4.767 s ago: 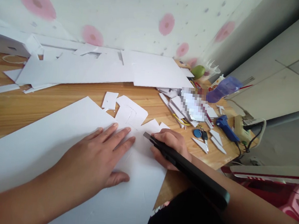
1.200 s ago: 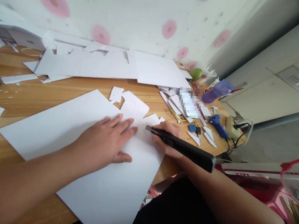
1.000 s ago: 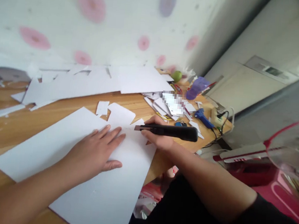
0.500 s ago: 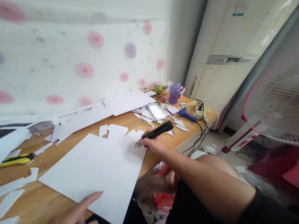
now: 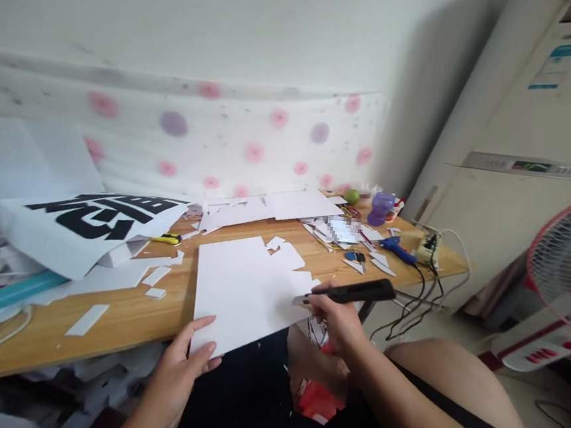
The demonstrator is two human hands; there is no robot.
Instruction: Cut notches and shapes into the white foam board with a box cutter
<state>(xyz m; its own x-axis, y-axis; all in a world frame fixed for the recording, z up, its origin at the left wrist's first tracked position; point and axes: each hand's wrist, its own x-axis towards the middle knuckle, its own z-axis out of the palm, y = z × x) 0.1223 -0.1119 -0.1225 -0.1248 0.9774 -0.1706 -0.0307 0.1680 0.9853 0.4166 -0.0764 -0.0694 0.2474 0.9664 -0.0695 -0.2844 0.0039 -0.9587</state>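
A large white foam board (image 5: 244, 284) lies on the wooden table and juts over its front edge. Its far right side has ragged cut-outs, with a small loose offcut (image 5: 276, 243) in one of them. My left hand (image 5: 191, 352) grips the board's near left corner, fingers on top and some curled below the edge. In my right hand (image 5: 334, 315) is a black utility knife (image 5: 359, 291), its handle pointing right. The knife's blade is out and lies low over the board's right part; whether it touches the surface I cannot tell.
A yellow utility knife (image 5: 167, 238) and white scraps (image 5: 87, 320) lie to the left, near a sheet with black characters (image 5: 105, 221). Along the back are more white boards (image 5: 301, 205). A blue glue gun (image 5: 398, 249), purple cup (image 5: 380, 209) and power strip (image 5: 428, 248) stand right.
The board has turned and shifted. My left hand has gone from pointing over it to gripping its corner. The knife stays in my right hand, and the view has swung left.
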